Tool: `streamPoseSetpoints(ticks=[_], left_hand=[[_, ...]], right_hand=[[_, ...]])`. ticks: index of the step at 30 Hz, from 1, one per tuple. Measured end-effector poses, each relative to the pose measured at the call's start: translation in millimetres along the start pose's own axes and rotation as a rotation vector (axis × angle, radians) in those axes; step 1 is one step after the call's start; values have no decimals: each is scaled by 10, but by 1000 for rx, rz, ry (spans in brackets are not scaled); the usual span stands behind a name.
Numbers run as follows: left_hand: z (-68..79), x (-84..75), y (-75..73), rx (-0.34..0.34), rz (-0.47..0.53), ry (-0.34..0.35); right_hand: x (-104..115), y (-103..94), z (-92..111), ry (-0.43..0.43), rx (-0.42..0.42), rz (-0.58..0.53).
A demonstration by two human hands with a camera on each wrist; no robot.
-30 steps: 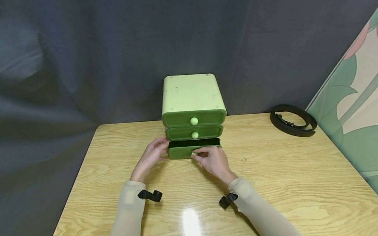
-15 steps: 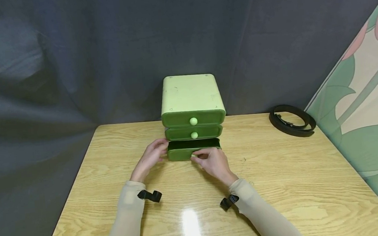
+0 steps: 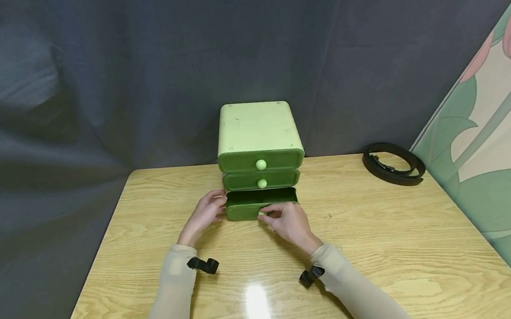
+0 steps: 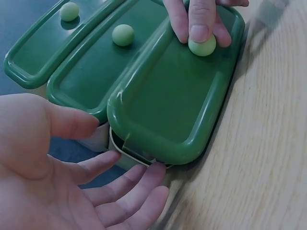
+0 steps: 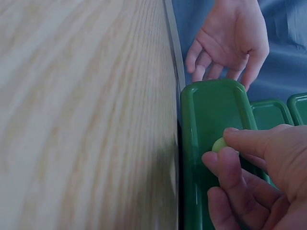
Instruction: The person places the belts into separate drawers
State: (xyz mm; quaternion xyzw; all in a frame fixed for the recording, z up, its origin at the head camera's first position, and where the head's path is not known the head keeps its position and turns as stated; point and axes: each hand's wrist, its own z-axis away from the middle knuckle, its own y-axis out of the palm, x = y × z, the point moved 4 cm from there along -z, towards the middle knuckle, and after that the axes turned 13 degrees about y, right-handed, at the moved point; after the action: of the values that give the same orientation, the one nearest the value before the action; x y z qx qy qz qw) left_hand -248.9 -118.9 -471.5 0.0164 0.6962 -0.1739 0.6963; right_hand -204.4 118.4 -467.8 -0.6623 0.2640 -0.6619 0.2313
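A small drawer unit (image 3: 258, 126) with a pale green top and three dark green drawers stands at the table's far edge. Its bottom drawer (image 3: 241, 213) is pulled partway out, with a dark gap above its front. My right hand (image 3: 290, 223) pinches the round pale green knob (image 5: 218, 144) of that drawer between thumb and fingers. At the unit's left side is my left hand (image 3: 203, 217), its fingers loosely extended and its fingertips right at the lower left corner. The middle drawer (image 3: 239, 182) and the top drawer (image 3: 237, 163) are pushed in farther than the bottom one.
A coiled black belt (image 3: 395, 165) lies at the back right of the wooden table (image 3: 382, 250). Behind hangs a dark curtain (image 3: 161, 76), and a flower-patterned panel (image 3: 502, 158) borders the right side.
The bottom drawer has slid a little farther out toward me, and my right hand has come back with its knob. My left hand has stayed by the unit's left side.
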Motion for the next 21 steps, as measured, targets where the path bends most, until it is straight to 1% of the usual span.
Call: streamPoseSetpoints(ticks=[7, 15, 21], left_hand=[[8, 11, -3, 13, -27, 25], [15, 30, 9, 30, -30, 29], [16, 30, 17, 30, -32, 32]], right_hand=[[-1, 2, 24, 5, 5, 9], [5, -5, 75, -8, 18, 19], [4, -11, 119, 8, 39, 12]])
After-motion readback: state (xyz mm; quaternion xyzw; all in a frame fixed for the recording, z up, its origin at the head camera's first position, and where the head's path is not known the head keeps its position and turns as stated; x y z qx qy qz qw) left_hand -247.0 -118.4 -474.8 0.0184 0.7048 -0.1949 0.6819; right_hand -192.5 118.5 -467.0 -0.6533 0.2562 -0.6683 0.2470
